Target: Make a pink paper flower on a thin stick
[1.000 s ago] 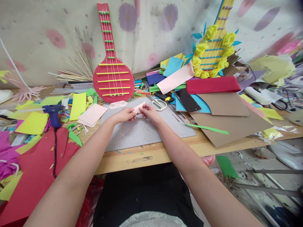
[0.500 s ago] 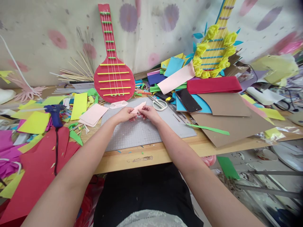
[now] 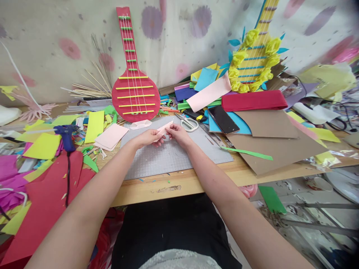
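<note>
Pale pink folded paper (image 3: 164, 129) lies between the two hands, over the far half of the grey cutting mat (image 3: 153, 164), nearer the mat's far edge than its front one; whether it touches the mat, cannot tell. Long axis slants: lower end toward the mat's left side, upper end away from the wearer and rightward. Left hand (image 3: 153, 138) closed narrow on the lower end, thumb on top. Right hand (image 3: 176, 133) also narrow, fingertips at the paper's near right side, toward the upper end. Neither hand clearly nearer; both at the paper, one to each side. Key relation, in my judgement: the slanting axis running from left grip to right fingertips. Beyond, at the mat's far left corner, a folded pink piece (image 3: 140, 124); flat pink sheets (image 3: 110, 136) left of that corner, on the tabletop (image 3: 134, 192). Scissors (image 3: 191, 125) near the mat's far edge, right of the right hand.
</note>
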`<state>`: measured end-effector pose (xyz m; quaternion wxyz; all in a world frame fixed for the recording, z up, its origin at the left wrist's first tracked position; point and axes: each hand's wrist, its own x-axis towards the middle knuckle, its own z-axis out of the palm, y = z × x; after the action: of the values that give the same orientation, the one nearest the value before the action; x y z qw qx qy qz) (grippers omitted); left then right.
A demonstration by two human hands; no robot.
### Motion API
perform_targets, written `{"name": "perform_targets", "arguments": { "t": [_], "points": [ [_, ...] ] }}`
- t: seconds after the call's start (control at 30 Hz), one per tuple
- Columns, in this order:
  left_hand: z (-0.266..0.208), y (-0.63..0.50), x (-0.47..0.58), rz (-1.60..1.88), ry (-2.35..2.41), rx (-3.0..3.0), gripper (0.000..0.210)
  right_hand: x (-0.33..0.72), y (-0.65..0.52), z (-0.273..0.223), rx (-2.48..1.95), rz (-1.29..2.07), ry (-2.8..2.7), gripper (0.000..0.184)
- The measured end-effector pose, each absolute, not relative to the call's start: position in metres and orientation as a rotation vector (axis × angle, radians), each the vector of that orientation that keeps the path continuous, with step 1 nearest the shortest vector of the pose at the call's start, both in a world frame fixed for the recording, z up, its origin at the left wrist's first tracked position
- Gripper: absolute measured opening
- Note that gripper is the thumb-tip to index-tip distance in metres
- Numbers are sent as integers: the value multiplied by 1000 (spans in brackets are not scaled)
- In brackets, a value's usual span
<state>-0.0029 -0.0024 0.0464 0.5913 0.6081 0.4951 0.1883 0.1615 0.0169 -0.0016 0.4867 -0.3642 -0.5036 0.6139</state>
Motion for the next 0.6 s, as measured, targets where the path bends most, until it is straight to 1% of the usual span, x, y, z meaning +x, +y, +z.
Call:
{"name": "perform_targets", "arguments": {
  "t": [0.27, 0.37, 0.6],
  "points": [
    [48, -8, 1, 470, 1190, 1378, 32, 163, 13, 6, -939, 1471, -1231, 38],
    [50, -10, 3, 467, 1171, 1381, 34, 164, 11, 7, -946, 1467, -1245, 35],
    [47, -14, 10, 475, 1124, 1304, 38, 161, 11, 4, -1005, 1487, -1207, 37]
  ]
}}
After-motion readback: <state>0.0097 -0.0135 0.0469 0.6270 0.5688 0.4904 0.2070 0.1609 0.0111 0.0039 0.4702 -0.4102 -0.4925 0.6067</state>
